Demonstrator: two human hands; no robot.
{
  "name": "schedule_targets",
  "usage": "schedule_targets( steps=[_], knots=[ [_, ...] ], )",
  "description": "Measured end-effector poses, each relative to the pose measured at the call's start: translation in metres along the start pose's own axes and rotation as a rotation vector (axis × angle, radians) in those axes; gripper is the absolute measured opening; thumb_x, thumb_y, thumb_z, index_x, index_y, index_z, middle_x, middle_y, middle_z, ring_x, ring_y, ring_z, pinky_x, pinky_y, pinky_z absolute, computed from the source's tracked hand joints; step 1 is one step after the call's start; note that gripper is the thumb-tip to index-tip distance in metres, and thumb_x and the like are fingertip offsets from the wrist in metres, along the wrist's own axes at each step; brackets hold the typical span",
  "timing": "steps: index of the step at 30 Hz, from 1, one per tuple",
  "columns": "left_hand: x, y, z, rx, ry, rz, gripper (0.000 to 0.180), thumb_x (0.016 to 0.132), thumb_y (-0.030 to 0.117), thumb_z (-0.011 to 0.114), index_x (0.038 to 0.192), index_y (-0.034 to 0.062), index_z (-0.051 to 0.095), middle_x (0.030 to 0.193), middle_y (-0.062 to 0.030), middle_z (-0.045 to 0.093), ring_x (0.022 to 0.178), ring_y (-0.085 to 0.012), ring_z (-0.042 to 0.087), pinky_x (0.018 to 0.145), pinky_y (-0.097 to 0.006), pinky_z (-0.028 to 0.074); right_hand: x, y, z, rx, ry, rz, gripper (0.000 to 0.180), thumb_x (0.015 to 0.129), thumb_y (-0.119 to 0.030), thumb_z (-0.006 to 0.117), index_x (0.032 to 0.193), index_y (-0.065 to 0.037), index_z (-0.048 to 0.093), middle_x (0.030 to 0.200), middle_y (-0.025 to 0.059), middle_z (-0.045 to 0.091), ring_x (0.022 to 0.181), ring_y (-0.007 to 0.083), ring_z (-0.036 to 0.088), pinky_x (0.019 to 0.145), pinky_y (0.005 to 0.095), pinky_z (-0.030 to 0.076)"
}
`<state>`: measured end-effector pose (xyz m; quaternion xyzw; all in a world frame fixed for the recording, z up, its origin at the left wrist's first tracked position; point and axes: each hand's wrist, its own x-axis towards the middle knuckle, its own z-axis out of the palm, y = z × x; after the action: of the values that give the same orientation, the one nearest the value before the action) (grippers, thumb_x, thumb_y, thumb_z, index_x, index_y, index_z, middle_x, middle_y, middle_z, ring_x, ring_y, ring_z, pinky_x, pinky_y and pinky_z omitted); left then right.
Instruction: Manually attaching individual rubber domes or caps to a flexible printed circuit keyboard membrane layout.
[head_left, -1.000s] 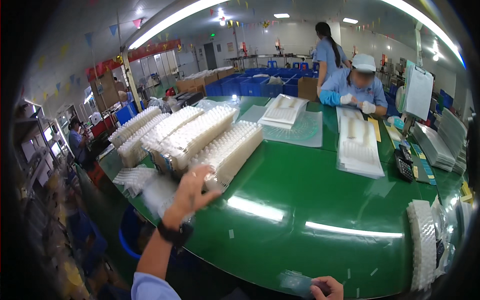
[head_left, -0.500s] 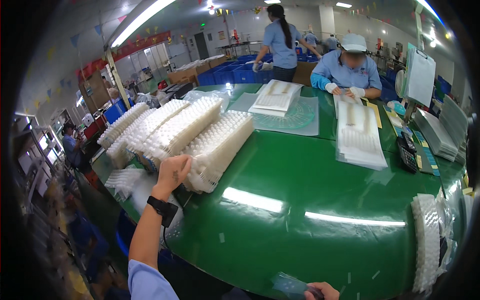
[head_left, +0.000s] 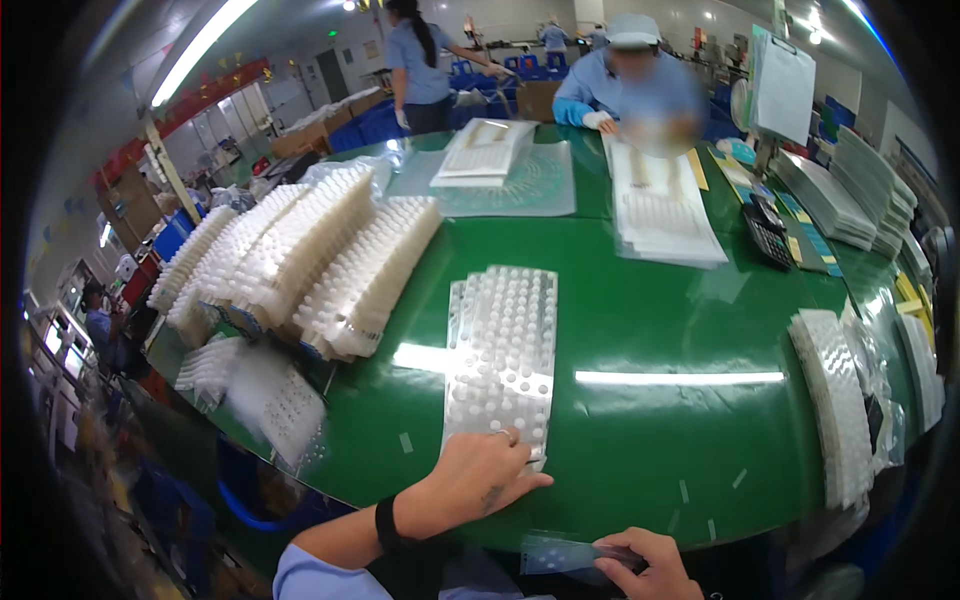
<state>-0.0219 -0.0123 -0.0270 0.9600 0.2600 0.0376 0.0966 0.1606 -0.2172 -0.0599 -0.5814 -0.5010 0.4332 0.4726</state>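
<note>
A small stack of clear plastic sheets with rows of white round domes (head_left: 503,345) lies lengthwise on the green table before me. My left hand (head_left: 470,480) rests on their near end, fingers curled over the edge and thumb out to the right. At the table's front edge, my right hand (head_left: 645,565) is closed round a dark handle-like object, its kind unclear. A clear, bluish flat piece (head_left: 555,555) sticks out to its left. Thick stacks of similar domed sheets (head_left: 365,275) stand at the left.
A loose domed sheet (head_left: 275,400) lies at the left edge. At the far side a co-worker (head_left: 610,90) handles printed sheets (head_left: 660,205). A calculator (head_left: 765,235) and paper stacks (head_left: 820,200) are at the right, with a domed stack (head_left: 835,405) nearer.
My left hand has moved from the stacks at the left to the table's middle, where domed sheets now lie beneath it. My right hand has come further into view with its object.
</note>
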Motion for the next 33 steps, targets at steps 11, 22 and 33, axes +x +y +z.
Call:
schedule_targets(
  steps=[11, 22, 33],
  knots=[
    [-0.105, 0.019, 0.013, -1.084, 0.014, -0.213, 0.027, 0.079, 0.014, 0.077, 0.102, 0.0019, 0.071, 0.092, -0.0117, 0.072, 0.083, -0.0207, 0.07, 0.075, -0.029, 0.053, 0.02, -0.037, 0.019, -0.248, -0.348, -0.009, 0.044, 0.082, -0.02, 0.075, 0.118, -0.001, 0.06, 0.099, 0.0117, 0.064, 0.09, 0.0219, 0.063, 0.074, 0.0301, 0.05],
    [-0.152, -0.007, 0.017, -0.981, 0.119, -0.175, 0.022, 0.075, 0.011, 0.078, 0.093, 0.0004, 0.073, 0.081, -0.0111, 0.071, 0.07, -0.02, 0.068, 0.065, -0.029, 0.052, 0.124, -0.018, 0.088, -0.756, 0.002, -0.507, 0.052, 0.082, -0.025, 0.07, 0.124, 0.003, 0.053, 0.131, 0.0214, 0.05, 0.126, 0.0387, 0.045, 0.104, 0.0454, 0.036],
    [-0.148, -0.018, 0.025, -1.028, 0.142, -0.005, 0.012, 0.08, 0.011, 0.074, 0.087, 0.0014, 0.071, 0.082, -0.0099, 0.07, 0.072, -0.0227, 0.066, 0.067, -0.031, 0.051, 0.133, -0.012, 0.083, -0.917, -0.216, -0.515, 0.044, 0.087, -0.017, 0.064, 0.125, 0.004, 0.053, 0.13, 0.0217, 0.053, 0.126, 0.0421, 0.045, 0.104, 0.048, 0.038]
  ],
)
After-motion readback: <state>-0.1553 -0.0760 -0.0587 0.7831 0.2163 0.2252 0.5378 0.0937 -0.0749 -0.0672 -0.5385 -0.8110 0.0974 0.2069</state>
